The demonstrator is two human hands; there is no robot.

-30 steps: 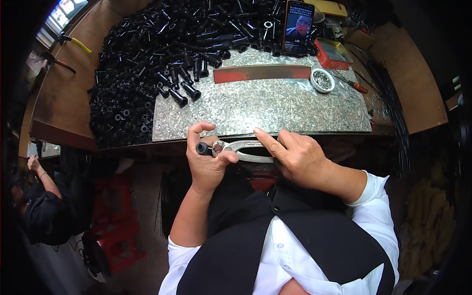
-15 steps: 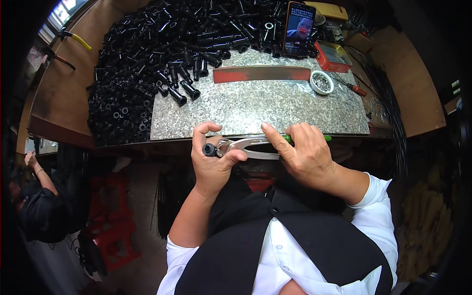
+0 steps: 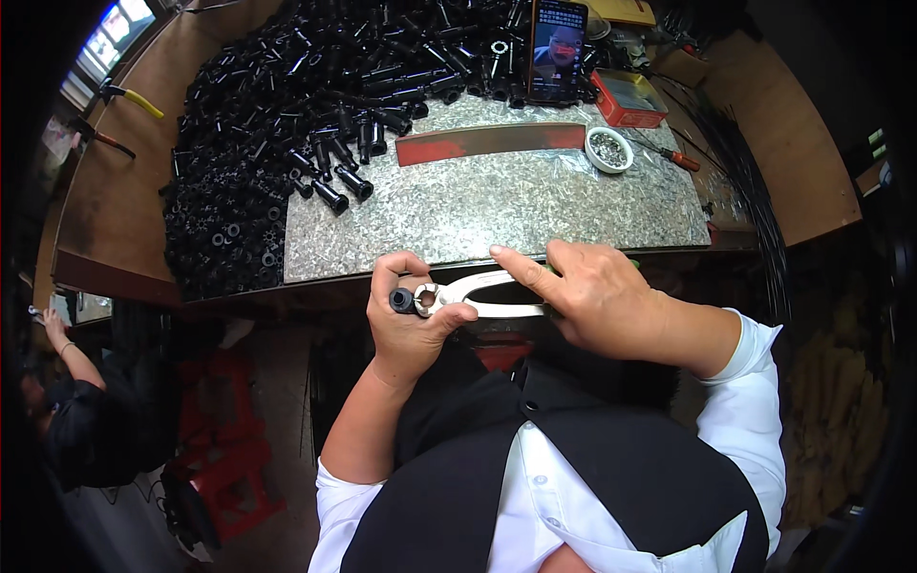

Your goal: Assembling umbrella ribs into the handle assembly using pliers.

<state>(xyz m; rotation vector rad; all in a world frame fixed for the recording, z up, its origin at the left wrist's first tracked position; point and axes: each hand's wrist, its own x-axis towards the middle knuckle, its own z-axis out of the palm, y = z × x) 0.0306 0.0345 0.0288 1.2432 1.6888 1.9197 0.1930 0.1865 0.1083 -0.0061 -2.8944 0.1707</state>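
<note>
Pincers (image 3: 506, 310) span the centre of the frame, handles gripped by the fingers of the right hand (image 3: 607, 294), while fingers of the left hand (image 3: 401, 329) curl around a black cylindrical part (image 3: 402, 301) at the pincers' head, just below the speckled tabletop (image 3: 506, 210).

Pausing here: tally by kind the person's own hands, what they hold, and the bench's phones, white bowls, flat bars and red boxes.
Hands: 2 (left hand, right hand)
Held pincers: 1
Held black part: 1
Phone: 1
White bowl: 1
Flat bar: 1
Red box: 1
Total: 8
</note>
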